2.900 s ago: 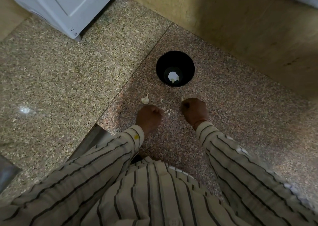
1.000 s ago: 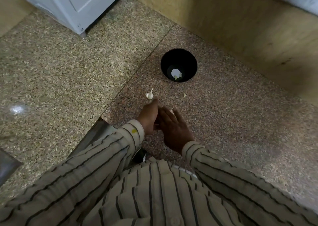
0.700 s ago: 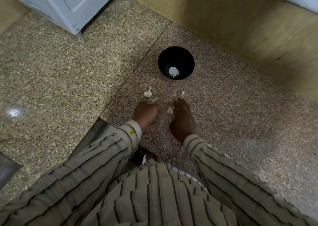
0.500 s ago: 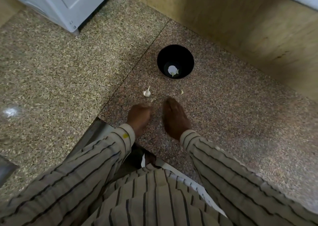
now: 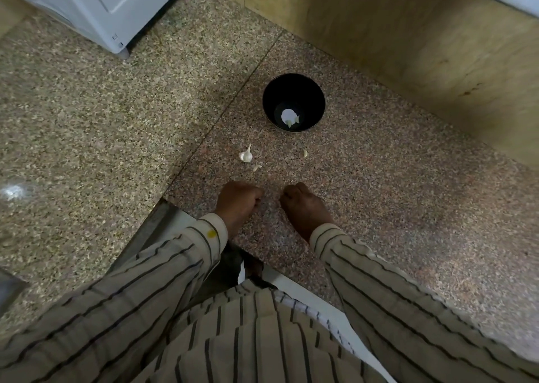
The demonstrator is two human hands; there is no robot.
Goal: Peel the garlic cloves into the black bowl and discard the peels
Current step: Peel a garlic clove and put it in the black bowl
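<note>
**Gathering the peels, with one clove left unpeeled**

The black bowl (image 5: 293, 102) stands on the speckled stone desk (image 5: 393, 184), close to the wooden wall behind it. At its bottom lies a pale peeled clove (image 5: 289, 117). On the near side of the bowl and a little to its left lies a garlic clove (image 5: 246, 155) with its skin and tip on; just beside it, nearer the person, are a few small peel scraps (image 5: 257, 166). Another small pale scrap (image 5: 305, 153) lies straight in front of the bowl, well apart from the clove.

Both hands rest on the desk nearer the person than all of these. The left hand (image 5: 237, 203) has its fingers curled in a loose fist; whether it holds peel cannot be told. The right hand (image 5: 303, 204) has its fingers bent down against the stone, and what lies under them is hidden.

The step in hand looks like collecting loose peel near the desk's front edge. The next move probably calls for reaching toward the bowl to pick up the remaining clove, or for sweeping the scraps beside it together, with a fine pinch, since the scraps are thin and light.
</note>
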